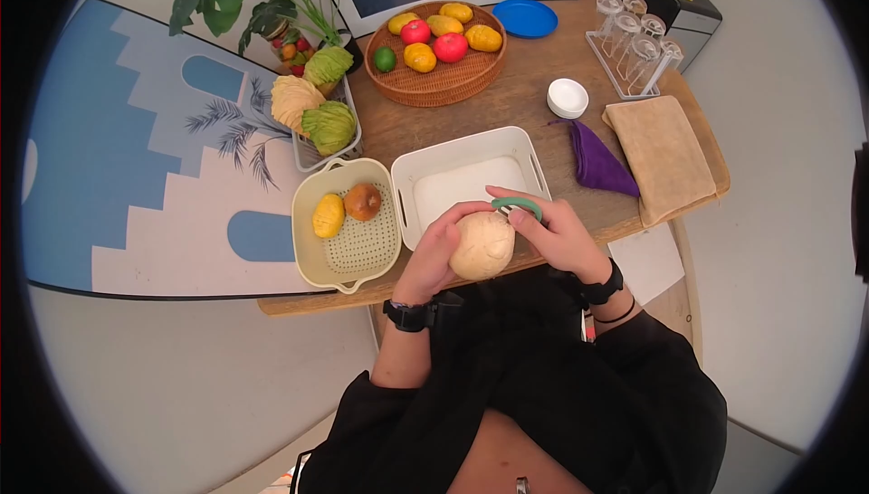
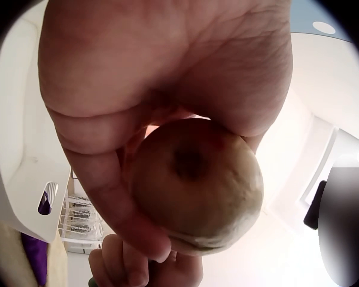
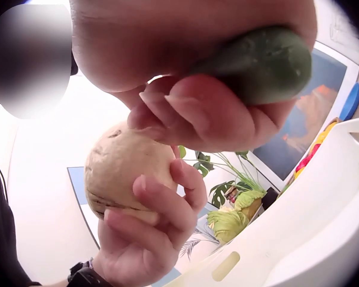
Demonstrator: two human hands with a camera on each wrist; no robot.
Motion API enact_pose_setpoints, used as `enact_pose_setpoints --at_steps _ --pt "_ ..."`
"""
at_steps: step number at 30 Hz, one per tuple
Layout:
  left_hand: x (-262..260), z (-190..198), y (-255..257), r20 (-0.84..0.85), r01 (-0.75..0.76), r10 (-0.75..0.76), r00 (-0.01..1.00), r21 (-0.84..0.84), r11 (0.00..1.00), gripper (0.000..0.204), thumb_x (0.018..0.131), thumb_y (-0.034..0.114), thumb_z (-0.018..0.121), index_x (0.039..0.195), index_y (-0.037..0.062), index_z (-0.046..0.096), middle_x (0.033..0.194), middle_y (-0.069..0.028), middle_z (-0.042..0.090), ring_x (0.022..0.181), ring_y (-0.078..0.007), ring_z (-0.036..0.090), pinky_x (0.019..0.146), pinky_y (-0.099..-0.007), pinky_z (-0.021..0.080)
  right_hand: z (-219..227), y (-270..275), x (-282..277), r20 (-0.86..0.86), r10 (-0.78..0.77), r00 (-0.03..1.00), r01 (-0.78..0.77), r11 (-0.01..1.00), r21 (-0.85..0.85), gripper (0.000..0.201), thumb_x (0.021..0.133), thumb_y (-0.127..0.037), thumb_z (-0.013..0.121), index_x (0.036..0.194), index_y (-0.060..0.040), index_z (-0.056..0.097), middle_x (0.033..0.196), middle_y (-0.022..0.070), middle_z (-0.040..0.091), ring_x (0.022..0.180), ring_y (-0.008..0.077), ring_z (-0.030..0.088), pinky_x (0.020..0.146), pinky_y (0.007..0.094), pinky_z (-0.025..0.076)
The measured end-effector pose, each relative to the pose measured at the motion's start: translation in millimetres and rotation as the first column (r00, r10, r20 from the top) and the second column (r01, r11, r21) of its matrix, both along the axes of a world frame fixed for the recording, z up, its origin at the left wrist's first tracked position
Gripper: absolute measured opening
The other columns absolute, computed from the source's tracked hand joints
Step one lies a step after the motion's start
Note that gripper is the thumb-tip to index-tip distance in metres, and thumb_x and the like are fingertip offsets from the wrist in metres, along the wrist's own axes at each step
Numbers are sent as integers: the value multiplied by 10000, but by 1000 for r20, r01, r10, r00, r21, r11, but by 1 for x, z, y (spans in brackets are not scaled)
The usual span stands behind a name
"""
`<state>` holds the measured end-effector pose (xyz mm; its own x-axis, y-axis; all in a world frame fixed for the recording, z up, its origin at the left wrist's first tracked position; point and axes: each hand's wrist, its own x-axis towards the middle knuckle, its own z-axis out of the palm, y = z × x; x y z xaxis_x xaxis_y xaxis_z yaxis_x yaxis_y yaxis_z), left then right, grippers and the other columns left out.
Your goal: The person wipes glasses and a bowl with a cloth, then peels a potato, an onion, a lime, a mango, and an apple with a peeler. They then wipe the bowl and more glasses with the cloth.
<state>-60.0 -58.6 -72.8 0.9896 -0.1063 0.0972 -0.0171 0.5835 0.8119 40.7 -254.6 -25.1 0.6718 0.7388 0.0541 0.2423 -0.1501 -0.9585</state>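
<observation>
A round, pale tan vegetable (image 1: 482, 246) (image 2: 198, 185) (image 3: 128, 173) is gripped by the left hand (image 1: 432, 254) (image 2: 161, 78) (image 3: 149, 236), near the front edge of the white tub (image 1: 425, 161). In the right hand (image 1: 563, 239) (image 3: 191, 89) is a tool with a green handle (image 1: 519, 205) (image 3: 269, 66), fingers curled round it. The tool lies at the top right of the vegetable in the head view; its working end is hidden in the right wrist view. Several right-hand fingers show below the vegetable in the left wrist view.
Left of the tub stands a cream basket (image 1: 304, 254) with a yellow and a brown item. Behind are a wicker tray (image 1: 434, 89) of produce, a blue plate (image 1: 525, 18) and a crate of cabbages (image 1: 328, 128). A white bowl (image 1: 568, 98), purple cloth (image 1: 599, 161) and glasses (image 1: 641, 60) are at right.
</observation>
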Motion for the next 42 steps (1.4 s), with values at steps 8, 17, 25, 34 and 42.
enact_pose_setpoints --at_steps 8,17,25,34,42 --pt "13 3 -13 -315 -215 138 939 -223 951 667 1078 561 202 1469 65 419 1369 -126 576 1200 -291 615 1018 -458 507 -12 10 -23 444 -96 891 58 993 98 801 824 -184 754 1540 -125 402 765 123 698 667 339 695 622 383 553" --pt "9 3 -18 -244 -300 250 937 -199 933 492 1100 414 367 1422 50 440 1354 -112 569 1224 -232 581 1063 -407 469 -11 7 -19 338 -143 930 141 990 32 689 878 -163 704 1518 -141 451 701 130 660 579 300 662 583 363 525" --pt "0 2 -6 -22 2 -5 1000 -141 990 521 1060 430 456 1343 -7 482 1291 -134 591 1205 -232 597 1035 -383 487 3 -5 4 -363 121 924 -90 991 100 431 1044 -238 542 1467 -157 542 634 -60 513 521 33 456 499 229 381" --pt "11 0 -14 -269 -186 117 956 -252 950 680 1060 587 292 1505 80 375 1430 -119 538 1289 -277 551 1055 -462 483 -9 5 -18 309 -116 944 95 992 83 687 894 -185 705 1524 -120 440 739 90 665 584 248 646 576 336 513" --pt "5 -4 -9 -195 -160 105 975 -296 942 600 1068 480 425 1491 59 369 1449 -104 507 1300 -246 537 1041 -425 494 -11 8 -20 332 -90 939 68 995 76 748 860 -152 723 1540 -140 410 753 119 672 638 335 673 619 352 535"
